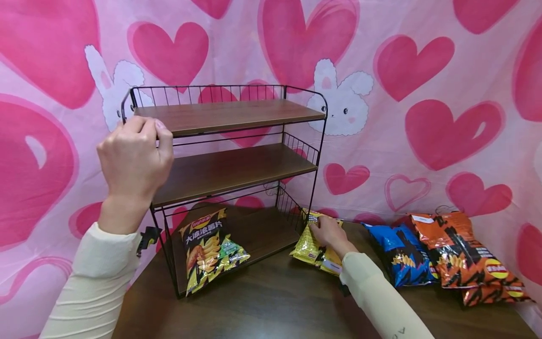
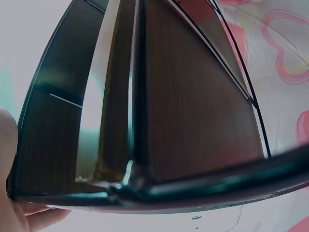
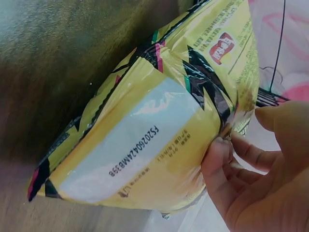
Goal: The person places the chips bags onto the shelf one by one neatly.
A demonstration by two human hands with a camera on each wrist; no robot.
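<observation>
My left hand [image 1: 136, 157] grips the black metal frame at the upper left front corner of a three-tier shelf rack [image 1: 237, 167]. In the left wrist view, part of that hand [image 2: 8, 169] curls round the dark frame. With my right hand [image 1: 331, 234] I pinch a yellow chip bag [image 1: 308, 246] by its edge, beside the rack's right front post. The right wrist view shows the bag's printed back and white label, with thumb and fingers on its edge. A black-and-yellow chip bag [image 1: 207, 252] leans on the bottom tier's left side.
On the right of the dark wooden table [image 1: 254, 306] lie a blue chip bag [image 1: 402, 256] and orange chip bags [image 1: 455, 247], one partly over another. Behind the rack hangs a pink heart-print cloth [image 1: 394, 155]. The upper two tiers have wooden boards.
</observation>
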